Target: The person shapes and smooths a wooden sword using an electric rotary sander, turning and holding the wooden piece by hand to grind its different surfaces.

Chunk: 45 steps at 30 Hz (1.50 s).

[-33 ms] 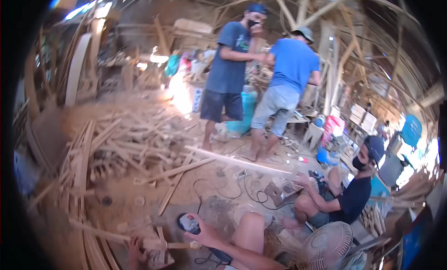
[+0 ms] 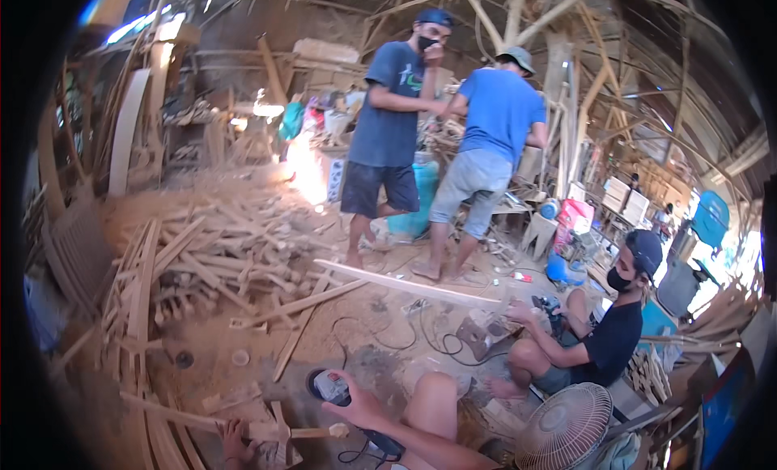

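In the lower middle, my right hand [image 2: 362,407] is closed around an angle grinder [image 2: 330,387] with a grey head and a dark round disc. Its disc end is raised to the left, near my bent knee [image 2: 437,397]. At the lower left, my left hand [image 2: 234,440] grips a long wooden piece [image 2: 267,430], fingers lying over its top. That piece has a narrower, rounded end pointing toward the grinder and is crossed by a short upright piece of wood [image 2: 280,425]. The disc stands apart from the wood.
A pile of turned wooden legs [image 2: 235,259] covers the floor ahead left. A seated co-worker [image 2: 603,332] holds a long pale board [image 2: 405,286]; two people [image 2: 494,130] stand beyond. A fan [image 2: 566,429] is close on my right. Black cords [image 2: 421,332] cross the floor.
The view has shifted slightly and is sharper. Both my hands keep their hold, and the grinder stays in nearly the same place.
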Each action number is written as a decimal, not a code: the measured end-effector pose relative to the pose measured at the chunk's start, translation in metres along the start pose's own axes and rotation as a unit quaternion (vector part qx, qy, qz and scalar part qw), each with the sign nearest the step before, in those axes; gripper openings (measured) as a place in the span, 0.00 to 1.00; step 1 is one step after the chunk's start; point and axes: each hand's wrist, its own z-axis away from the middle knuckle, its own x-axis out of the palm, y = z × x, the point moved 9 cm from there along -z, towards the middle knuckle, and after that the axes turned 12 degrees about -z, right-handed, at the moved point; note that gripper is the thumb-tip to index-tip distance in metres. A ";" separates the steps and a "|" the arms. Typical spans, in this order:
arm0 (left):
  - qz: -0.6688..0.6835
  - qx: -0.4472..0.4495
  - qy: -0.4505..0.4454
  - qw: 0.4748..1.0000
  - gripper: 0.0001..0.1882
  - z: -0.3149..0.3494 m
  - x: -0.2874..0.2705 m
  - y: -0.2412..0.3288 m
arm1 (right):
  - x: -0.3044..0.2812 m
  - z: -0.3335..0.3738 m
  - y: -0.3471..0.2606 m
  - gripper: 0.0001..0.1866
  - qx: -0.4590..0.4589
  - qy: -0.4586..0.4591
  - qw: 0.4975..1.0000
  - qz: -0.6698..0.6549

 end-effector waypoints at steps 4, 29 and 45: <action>-0.090 0.111 -0.063 0.988 0.48 -0.020 -0.081 0.112 | -0.110 0.019 0.006 0.49 -0.066 0.133 0.984 -0.100; -0.184 0.275 -0.187 0.925 0.26 -0.053 0.031 0.018 | -0.168 0.032 0.039 0.50 -0.085 0.243 0.931 -0.259; -0.259 0.213 -0.260 0.905 0.22 -0.105 0.029 0.036 | -0.172 0.026 0.050 0.49 -0.041 0.219 0.914 -0.339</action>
